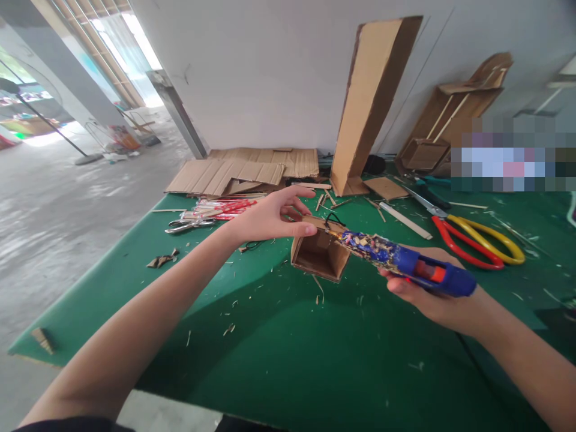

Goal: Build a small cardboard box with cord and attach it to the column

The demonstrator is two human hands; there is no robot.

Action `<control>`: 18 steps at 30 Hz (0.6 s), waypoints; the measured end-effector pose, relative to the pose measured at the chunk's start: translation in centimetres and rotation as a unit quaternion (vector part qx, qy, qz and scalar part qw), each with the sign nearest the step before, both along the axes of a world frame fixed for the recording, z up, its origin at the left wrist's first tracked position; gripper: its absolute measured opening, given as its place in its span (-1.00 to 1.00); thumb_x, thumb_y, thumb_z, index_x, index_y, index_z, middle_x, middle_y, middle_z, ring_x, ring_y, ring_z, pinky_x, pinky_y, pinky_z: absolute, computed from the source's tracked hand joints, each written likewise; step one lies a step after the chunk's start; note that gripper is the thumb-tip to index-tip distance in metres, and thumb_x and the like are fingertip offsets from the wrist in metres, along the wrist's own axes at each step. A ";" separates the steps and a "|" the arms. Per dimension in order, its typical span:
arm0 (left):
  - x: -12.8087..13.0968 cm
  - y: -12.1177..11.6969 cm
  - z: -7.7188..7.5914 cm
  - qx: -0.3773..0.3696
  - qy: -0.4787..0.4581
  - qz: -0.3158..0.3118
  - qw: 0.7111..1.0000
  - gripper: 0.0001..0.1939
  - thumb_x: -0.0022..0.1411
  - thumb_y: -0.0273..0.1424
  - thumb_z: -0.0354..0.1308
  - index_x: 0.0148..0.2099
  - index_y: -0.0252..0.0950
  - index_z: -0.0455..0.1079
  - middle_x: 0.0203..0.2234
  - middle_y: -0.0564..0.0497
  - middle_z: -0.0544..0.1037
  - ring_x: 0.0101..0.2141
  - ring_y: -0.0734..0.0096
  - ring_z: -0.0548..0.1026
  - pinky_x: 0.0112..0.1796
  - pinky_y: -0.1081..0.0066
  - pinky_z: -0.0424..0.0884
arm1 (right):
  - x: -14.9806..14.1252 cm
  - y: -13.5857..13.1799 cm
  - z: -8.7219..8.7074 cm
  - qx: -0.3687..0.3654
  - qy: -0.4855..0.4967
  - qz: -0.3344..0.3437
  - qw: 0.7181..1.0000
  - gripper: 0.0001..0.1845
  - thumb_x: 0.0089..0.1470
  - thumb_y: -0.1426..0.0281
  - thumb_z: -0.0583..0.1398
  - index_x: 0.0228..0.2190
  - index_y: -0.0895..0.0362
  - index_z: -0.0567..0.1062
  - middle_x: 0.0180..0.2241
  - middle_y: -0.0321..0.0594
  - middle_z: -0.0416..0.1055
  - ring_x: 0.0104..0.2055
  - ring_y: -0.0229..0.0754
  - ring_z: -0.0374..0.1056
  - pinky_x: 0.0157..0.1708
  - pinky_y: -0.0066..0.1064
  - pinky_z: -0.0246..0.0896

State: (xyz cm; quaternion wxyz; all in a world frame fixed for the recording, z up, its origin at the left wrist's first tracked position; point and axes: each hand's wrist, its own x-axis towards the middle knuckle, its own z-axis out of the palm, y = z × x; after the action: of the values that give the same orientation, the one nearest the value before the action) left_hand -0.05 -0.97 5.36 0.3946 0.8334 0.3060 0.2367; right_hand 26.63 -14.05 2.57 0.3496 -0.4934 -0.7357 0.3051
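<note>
While the left hand point(274, 217) pinches the top edge of the small cardboard box point(320, 255) on the green worktop point(288, 348), the right hand point(432, 294) has its grip wrapped around a blue glue gun point(405, 261), nozzle at the box rim. Walls look joined already (open side unfinished, by the look of it). Red-and-yellow scissors point(477, 240) lie nearby.

We have a single view, from a camera worn on the head, looking forward and down across the green mat point(288, 360). It sits close above the mat's near edge and faces the white wall point(270, 72) behind the mat's far edge, with open floor left of the mat.
</note>
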 end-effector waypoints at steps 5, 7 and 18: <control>0.0 0.2 -0.1 -0.013 0.016 0.017 1.000 -0.27 0.05 -0.07 0.29 0.15 -0.37 0.25 -0.21 -0.15 0.51 -0.25 0.33 0.52 -0.19 0.32 0.45 | -0.3 0.1 0.1 0.059 -0.058 0.004 0.997 -0.67 0.01 0.21 0.27 -0.55 0.09 0.27 -0.63 -0.39 0.21 -0.60 -0.33 0.12 -0.60 -0.46 0.02; 0.0 0.3 -0.1 -0.007 0.023 0.021 0.999 -0.30 0.06 -0.07 0.28 0.13 -0.38 0.26 -0.24 -0.14 0.53 -0.26 0.34 0.51 -0.20 0.33 0.45 | -0.3 0.2 0.1 0.075 -0.074 0.003 0.994 -0.65 0.02 0.20 0.26 -0.56 0.09 0.24 -0.63 -0.39 0.20 -0.61 -0.34 0.10 -0.61 -0.46 -0.01; -0.2 0.5 -0.2 0.003 0.043 0.017 0.999 -0.34 0.09 -0.04 0.24 0.12 -0.33 0.27 -0.23 -0.13 0.55 -0.31 0.37 0.52 -0.32 0.41 0.43 | -0.2 0.3 -0.1 0.086 -0.086 0.000 0.993 -0.66 0.03 0.22 0.26 -0.55 0.08 0.23 -0.63 -0.41 0.19 -0.63 -0.34 0.09 -0.63 -0.47 -0.03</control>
State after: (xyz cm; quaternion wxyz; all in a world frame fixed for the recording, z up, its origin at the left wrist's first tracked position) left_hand -0.25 -0.51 5.15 0.3743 0.8387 0.3363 0.2080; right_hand 26.44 -13.75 2.47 0.3266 -0.4857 -0.7865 0.1971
